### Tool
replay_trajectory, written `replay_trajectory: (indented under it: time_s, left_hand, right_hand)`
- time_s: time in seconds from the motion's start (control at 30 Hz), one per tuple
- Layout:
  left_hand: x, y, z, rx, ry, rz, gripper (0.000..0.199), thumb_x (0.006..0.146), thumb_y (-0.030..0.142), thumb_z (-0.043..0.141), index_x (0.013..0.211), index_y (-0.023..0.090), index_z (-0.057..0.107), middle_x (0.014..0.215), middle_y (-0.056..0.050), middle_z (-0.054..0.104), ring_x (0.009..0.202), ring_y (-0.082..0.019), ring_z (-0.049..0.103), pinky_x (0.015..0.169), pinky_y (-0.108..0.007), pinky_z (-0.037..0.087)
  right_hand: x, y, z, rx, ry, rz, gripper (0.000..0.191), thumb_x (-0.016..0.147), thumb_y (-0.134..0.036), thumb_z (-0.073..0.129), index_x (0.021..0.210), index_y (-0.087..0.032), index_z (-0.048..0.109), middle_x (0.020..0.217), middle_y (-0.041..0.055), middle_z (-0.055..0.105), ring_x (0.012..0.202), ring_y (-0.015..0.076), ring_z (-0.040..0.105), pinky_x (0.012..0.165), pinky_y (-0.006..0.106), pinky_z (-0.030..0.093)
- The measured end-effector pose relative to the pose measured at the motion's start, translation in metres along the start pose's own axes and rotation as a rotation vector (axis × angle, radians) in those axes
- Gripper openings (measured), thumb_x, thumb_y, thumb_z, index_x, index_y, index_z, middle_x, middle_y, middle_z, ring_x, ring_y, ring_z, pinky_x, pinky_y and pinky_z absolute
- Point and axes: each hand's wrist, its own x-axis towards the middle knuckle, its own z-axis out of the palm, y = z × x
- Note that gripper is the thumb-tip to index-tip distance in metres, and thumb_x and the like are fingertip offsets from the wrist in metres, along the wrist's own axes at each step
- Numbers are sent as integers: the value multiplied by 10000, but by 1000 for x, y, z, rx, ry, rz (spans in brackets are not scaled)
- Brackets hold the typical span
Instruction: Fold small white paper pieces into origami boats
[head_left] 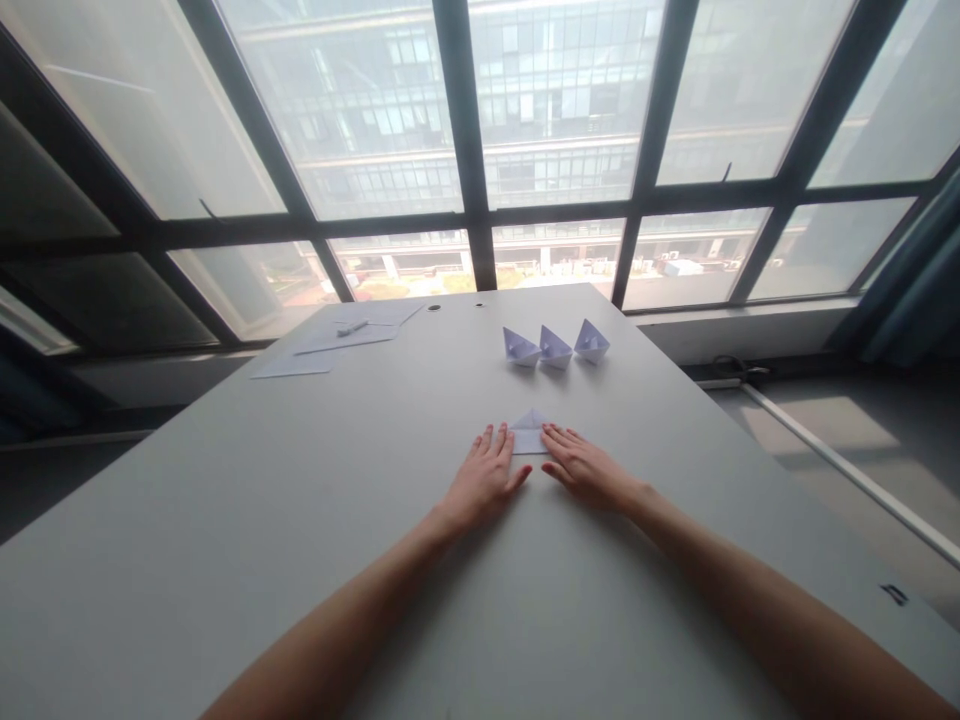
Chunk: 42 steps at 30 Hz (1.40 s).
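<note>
A folded sheet of white paper (529, 440) lies flat on the table, with a triangular peak pointing away from me and a straight band along its near side. On its left end rest the fingers of my left hand (486, 472), stretched out flat with the thumb apart. My right hand (585, 465) presses the right end in the same way, fingers extended and palm down. The paper's two side ends are hidden beneath the fingers. Beyond it, three folded paper boats (555, 348) stand in a row.
Loose white paper sheets (352, 335) lie at the far left of the white table (262, 550), with a small white object (352, 327) on top. Two small round holes are near the table's far edge. Large windows (555, 100) stand behind it, and a white bar (847, 470) runs along the right.
</note>
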Motion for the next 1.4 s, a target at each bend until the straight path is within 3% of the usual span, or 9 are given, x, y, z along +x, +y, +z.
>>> replay_trajectory:
  time_s: [0.2,0.4,0.57,0.63,0.8,1.03,1.17,1.4]
  left_hand:
    - [0,0,2,3,3,-18,688,989,552,326,1479,71,374,1564,-219,289,1471,-319,231,1191,-477,217]
    - [1,3,-3,-32,17,-34,558,989,388,394,1445,68,436,1546,-204,341,1459,-316,272,1186,-475,240]
    - [2,-2,-12,-100,86,-52,395,1002,327,387,1256,175,650,1430,-120,538,1363,-255,457,1142,-412,341]
    - [2,-4,-14,-128,114,-57,350,990,337,438,1173,194,700,1371,-106,595,1305,-248,518,1112,-396,381]
    - [2,-5,-17,-191,186,-36,296,928,299,583,1199,228,681,1287,-69,644,1206,-236,568,1061,-375,416]
    - [0,-7,-22,-282,209,4,229,870,259,666,1096,241,700,1123,-53,682,1070,-240,591,985,-371,446]
    - [0,-7,-22,-332,236,-6,233,836,238,700,1069,217,698,1056,-65,676,1033,-250,592,958,-373,453]
    - [0,-8,-23,-414,243,-53,181,790,215,743,964,192,704,971,-60,659,968,-249,608,897,-359,477]
  right_hand:
    - [2,-3,-5,-11,25,44,479,998,-394,453,1390,-124,502,1490,195,439,1403,272,392,1156,447,332]
    - [3,0,-11,4,83,19,262,986,-305,485,1169,-225,655,1388,107,577,1327,230,496,1080,398,432]
    - [5,4,-10,16,189,65,178,945,-287,560,929,-243,732,1169,65,699,1124,235,617,977,371,478]
    - [5,4,-11,15,211,117,142,925,-282,591,938,-229,722,1115,69,703,1062,228,620,927,344,482]
    - [4,1,-17,-108,192,243,285,891,-349,635,1121,-183,653,1070,103,663,1047,253,579,894,335,438]
    - [6,-1,-28,-127,62,456,435,821,-541,667,1052,-174,631,960,113,682,922,265,625,799,328,396]
    - [10,-2,-30,-48,19,519,365,792,-521,697,934,-187,650,888,82,712,914,264,640,781,322,382]
    - [6,-4,-22,-6,69,539,295,772,-461,720,852,-195,620,930,83,672,863,222,614,726,288,387]
